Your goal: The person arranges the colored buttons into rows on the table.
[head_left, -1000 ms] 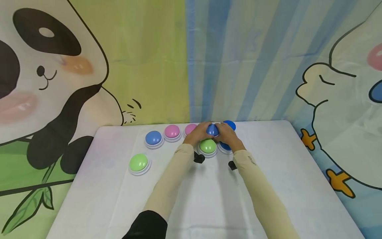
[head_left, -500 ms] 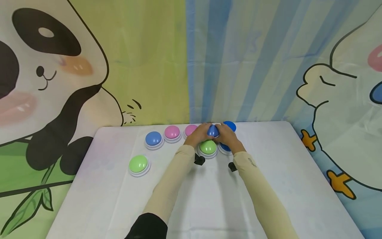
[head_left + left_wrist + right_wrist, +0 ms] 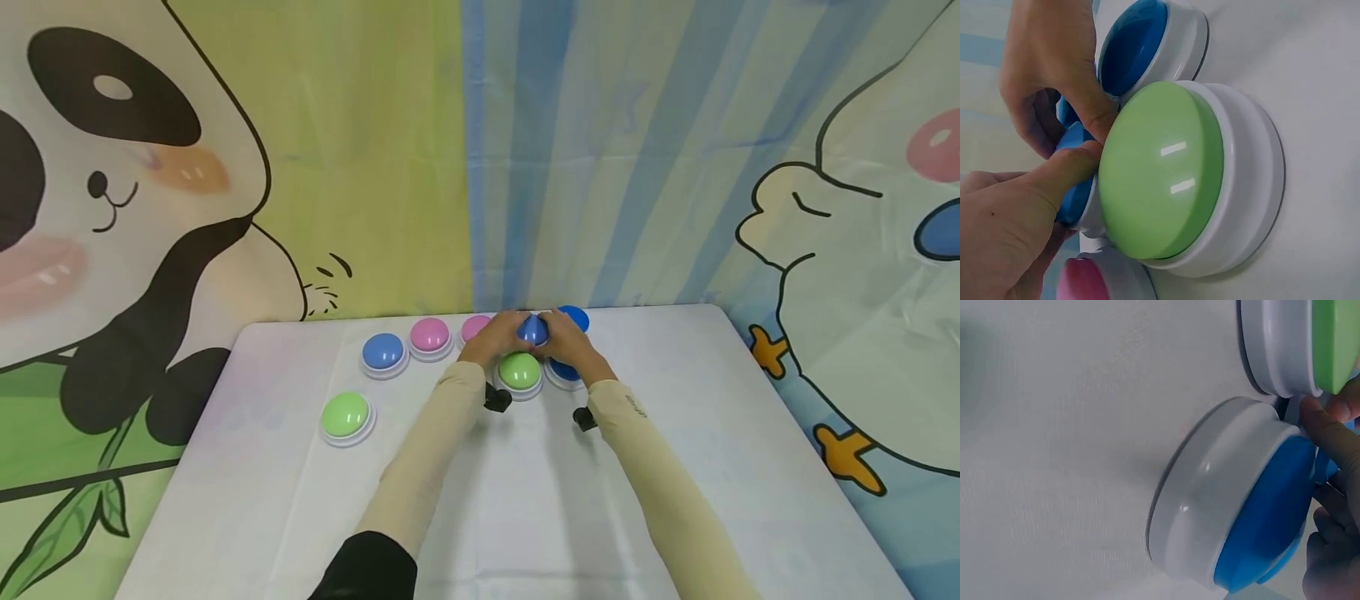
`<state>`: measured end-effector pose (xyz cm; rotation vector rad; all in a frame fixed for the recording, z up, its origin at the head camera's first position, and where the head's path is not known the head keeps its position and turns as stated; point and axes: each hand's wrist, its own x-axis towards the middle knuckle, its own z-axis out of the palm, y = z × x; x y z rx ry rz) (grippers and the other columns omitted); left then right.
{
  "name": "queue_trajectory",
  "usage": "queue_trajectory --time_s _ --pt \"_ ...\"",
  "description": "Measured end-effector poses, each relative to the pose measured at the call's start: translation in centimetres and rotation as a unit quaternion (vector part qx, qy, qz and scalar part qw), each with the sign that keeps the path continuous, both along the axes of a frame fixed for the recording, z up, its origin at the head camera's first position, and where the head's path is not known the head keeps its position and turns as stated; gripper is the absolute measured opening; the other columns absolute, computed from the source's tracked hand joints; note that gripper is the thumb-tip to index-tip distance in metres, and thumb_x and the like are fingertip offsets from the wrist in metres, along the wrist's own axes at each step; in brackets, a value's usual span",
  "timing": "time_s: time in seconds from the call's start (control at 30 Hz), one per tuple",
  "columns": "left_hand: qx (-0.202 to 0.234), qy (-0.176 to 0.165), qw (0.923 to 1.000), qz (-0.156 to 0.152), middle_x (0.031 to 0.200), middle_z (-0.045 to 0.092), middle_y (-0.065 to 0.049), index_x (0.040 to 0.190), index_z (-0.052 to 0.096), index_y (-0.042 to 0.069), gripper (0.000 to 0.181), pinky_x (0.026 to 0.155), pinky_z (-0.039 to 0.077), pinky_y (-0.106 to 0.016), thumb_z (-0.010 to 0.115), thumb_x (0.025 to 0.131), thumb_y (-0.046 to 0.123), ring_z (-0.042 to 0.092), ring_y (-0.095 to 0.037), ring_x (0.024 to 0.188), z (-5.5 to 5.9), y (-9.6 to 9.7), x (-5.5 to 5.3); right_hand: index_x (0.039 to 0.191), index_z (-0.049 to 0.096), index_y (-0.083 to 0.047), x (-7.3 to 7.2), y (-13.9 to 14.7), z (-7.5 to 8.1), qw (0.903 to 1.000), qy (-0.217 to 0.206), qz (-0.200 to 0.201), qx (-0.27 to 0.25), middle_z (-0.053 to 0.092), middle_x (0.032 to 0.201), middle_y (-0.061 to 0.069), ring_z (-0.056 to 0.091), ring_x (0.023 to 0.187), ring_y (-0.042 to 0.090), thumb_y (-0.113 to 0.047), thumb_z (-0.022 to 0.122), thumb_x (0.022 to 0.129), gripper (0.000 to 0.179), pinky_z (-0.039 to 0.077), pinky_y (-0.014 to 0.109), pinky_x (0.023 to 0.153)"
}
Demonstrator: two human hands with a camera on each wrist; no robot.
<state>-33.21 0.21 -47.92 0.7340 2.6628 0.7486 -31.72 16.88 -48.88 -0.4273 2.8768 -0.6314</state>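
Both hands hold one blue dome push button (image 3: 533, 329) with a white base, the left hand (image 3: 498, 340) on its left side and the right hand (image 3: 572, 343) on its right. In the left wrist view the two thumbs nearly meet at the near side of that blue button (image 3: 1075, 203), behind a green push button (image 3: 1154, 175). Most of its base is hidden by fingers and the green button. Just below the right hand, a second blue button (image 3: 1272, 519) stands beside the green one in the right wrist view.
Another blue button (image 3: 575, 317) stands behind the right hand. Left of the hands are two pink buttons (image 3: 430, 335), one partly covered by the left hand, a blue button (image 3: 382, 352) and a green button (image 3: 345, 414). The white table (image 3: 525, 500) meets a printed cloth backdrop (image 3: 375, 167).
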Motion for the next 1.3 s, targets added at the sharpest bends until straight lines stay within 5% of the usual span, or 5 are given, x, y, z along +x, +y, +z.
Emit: queue_trajectory --time_s 0.33,0.53,0.7,0.97,1.3 --pt "0.020 0.095 0.9946 -0.036 0.129 0.062 -0.013 0.135 0.054 0.004 0.060 0.108 0.044 -0.036 0.076 0.084 0.025 0.057 -0.027 0.120 2.5 -0.9 -0.2 0.141 0.039 0.005 0.5 1.1 2.3 0.9929 0.031 0.024 -0.113 0.045 0.141 0.026 0.045 0.129 0.041 -0.022 0.078 0.082 0.075 0.042 0.054 0.107" --pt "0.003 0.094 0.9945 -0.047 0.130 0.061 -0.012 0.138 0.052 0.006 0.065 0.104 0.046 -0.039 0.076 0.084 0.033 0.055 -0.027 0.118 4.3 -2.2 0.5 0.138 0.044 0.001 1.1 0.8 3.4 0.9894 0.036 0.038 -0.135 0.049 0.136 0.022 0.051 0.124 0.038 -0.024 0.080 0.080 0.073 0.047 0.051 0.103" --pt "0.005 0.093 0.9946 -0.046 0.130 0.058 -0.014 0.139 0.051 0.008 0.069 0.100 0.049 -0.040 0.076 0.082 0.038 0.053 -0.027 0.117 4.6 -3.4 1.5 0.135 0.048 0.002 2.5 -0.3 4.0 0.9879 0.049 0.043 -0.141 0.052 0.131 0.021 0.055 0.119 0.036 -0.023 0.082 0.077 0.071 0.050 0.049 0.100" --pt "0.043 0.094 0.9932 -0.054 0.128 0.060 -0.013 0.136 0.056 0.010 0.069 0.094 0.054 -0.038 0.079 0.078 0.041 0.056 -0.026 0.115 4.6 -5.8 4.8 0.133 0.051 0.001 6.8 -2.2 5.2 0.9896 0.044 0.024 -0.135 0.055 0.128 0.018 0.058 0.117 0.032 -0.025 0.085 0.074 0.072 0.053 0.046 0.096" --pt "0.121 0.107 0.9863 -0.033 0.127 0.060 -0.011 0.132 0.059 0.010 0.068 0.093 0.056 -0.036 0.084 0.074 0.036 0.060 -0.023 0.112 4.0 -9.2 10.5 0.128 0.055 -0.002 11.8 -4.5 5.7 0.9845 0.066 0.043 -0.157 0.059 0.117 0.014 0.060 0.107 0.026 -0.029 0.087 0.071 0.071 0.057 0.042 0.091"
